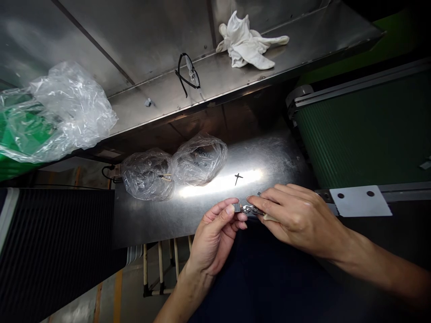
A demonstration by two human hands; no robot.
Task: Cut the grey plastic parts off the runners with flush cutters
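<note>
My left hand (215,235) and my right hand (296,215) meet over the near edge of a steel worktop (269,157). Both pinch a small shiny metal part (247,209) between thumb and fingertips. The left fingers grip its grey left end; the right fingers close on its right end, with a pale scrap showing under them. A tiny dark cross-shaped piece (238,178) lies on the steel just beyond the hands.
Two tied clear plastic bags (175,170) sit on the worktop to the left. A steel shelf above holds black glasses (187,74) and white gloves (249,42). A large crumpled plastic bag (57,112) hangs at left, a green conveyor belt (363,130) runs at right.
</note>
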